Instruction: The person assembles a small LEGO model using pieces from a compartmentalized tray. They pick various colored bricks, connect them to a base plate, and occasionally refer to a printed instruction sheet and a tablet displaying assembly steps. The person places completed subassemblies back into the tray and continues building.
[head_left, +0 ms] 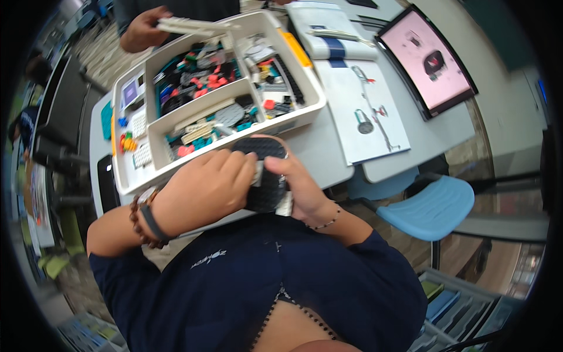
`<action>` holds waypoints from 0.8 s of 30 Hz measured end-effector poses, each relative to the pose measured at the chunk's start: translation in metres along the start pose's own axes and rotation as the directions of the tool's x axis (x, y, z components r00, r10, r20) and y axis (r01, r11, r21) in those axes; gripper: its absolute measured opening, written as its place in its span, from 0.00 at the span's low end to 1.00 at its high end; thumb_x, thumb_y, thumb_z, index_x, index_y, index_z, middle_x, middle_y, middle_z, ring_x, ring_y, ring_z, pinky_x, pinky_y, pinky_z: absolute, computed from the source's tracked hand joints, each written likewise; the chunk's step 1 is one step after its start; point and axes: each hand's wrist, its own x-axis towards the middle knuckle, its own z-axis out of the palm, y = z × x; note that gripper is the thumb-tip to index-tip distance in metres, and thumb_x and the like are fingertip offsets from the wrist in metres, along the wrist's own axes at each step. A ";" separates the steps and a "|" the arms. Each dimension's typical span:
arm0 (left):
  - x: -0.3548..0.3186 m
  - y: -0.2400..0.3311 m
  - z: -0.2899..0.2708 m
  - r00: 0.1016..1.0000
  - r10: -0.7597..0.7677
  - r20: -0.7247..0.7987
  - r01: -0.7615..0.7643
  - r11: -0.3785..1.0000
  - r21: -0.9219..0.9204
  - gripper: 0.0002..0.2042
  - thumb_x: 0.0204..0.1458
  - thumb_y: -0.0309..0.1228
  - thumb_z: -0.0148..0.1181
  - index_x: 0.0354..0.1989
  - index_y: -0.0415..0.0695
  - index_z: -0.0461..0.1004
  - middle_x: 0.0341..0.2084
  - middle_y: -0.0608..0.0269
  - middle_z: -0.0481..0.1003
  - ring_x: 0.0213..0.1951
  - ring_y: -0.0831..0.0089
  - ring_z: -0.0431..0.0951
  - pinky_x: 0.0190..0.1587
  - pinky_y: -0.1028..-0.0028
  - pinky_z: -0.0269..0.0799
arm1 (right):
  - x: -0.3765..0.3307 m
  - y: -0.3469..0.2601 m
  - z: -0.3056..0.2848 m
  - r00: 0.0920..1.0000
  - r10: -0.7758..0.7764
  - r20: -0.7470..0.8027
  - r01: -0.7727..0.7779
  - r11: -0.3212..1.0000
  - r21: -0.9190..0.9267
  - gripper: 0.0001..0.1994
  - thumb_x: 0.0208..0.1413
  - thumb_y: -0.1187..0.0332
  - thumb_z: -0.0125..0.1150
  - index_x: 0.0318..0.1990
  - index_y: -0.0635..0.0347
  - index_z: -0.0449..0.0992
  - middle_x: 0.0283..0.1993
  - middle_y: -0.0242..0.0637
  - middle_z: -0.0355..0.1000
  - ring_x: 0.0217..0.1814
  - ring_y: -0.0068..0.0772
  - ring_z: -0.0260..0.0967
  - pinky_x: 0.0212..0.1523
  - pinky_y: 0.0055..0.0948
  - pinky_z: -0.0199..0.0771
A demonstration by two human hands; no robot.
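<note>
In front of my chest I hold a black studded building plate (265, 198) with rounded ends, and light grey and white pieces show at its side and lower edge. My right hand (303, 190) grips the plate's right side, thumb lying on the studded face. Curled fingers of my left hand (205, 180) press on the plate's left part, against a small light grey piece (257, 173); the fingertips are partly hidden. Just beyond my hands stands a white sorting tray (220, 142) with several compartments of loose building bricks (202, 73).
Another person's hand (143, 30) holds white beam pieces (196, 26) over the tray's far side. An open instruction booklet (346, 100) and a tilted screen (431, 61) are to the right. A dark phone-like slab (107, 185) lies left, and a blue chair (431, 208) stands right.
</note>
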 end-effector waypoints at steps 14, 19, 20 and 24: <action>0.013 0.001 -0.008 0.983 -0.086 0.160 0.084 0.996 0.018 0.12 0.40 0.34 0.57 0.24 0.40 0.62 0.20 0.58 0.64 0.24 0.64 0.69 0.28 0.69 0.66 | -0.001 0.014 0.003 0.966 -0.247 0.075 0.258 0.929 -0.266 0.29 0.57 0.64 0.57 0.60 0.59 0.49 0.50 0.37 0.59 0.51 0.22 0.60 0.51 0.25 0.66; 0.014 -0.002 0.002 0.978 -0.112 0.176 0.123 0.991 -0.055 0.12 0.41 0.34 0.56 0.25 0.39 0.62 0.19 0.56 0.65 0.22 0.62 0.71 0.26 0.69 0.68 | 0.001 0.019 0.000 0.921 -0.381 0.085 0.381 0.826 -0.416 0.31 0.56 0.62 0.58 0.60 0.62 0.47 0.52 0.40 0.56 0.52 0.25 0.59 0.51 0.26 0.65; 0.014 -0.002 0.004 0.975 -0.110 0.191 0.125 0.990 -0.066 0.12 0.41 0.34 0.55 0.25 0.38 0.62 0.19 0.55 0.65 0.22 0.62 0.71 0.26 0.69 0.68 | 0.002 0.019 -0.002 0.910 -0.405 0.086 0.398 0.799 -0.451 0.32 0.56 0.62 0.58 0.60 0.62 0.46 0.52 0.41 0.56 0.52 0.25 0.59 0.51 0.26 0.65; 0.010 -0.004 0.013 0.974 -0.099 0.202 0.125 0.985 -0.120 0.12 0.41 0.33 0.55 0.26 0.37 0.61 0.19 0.54 0.65 0.22 0.61 0.70 0.25 0.68 0.68 | 0.001 0.023 -0.004 0.924 -0.378 0.061 0.367 0.828 -0.424 0.32 0.56 0.62 0.58 0.60 0.63 0.46 0.51 0.42 0.57 0.52 0.26 0.59 0.51 0.26 0.65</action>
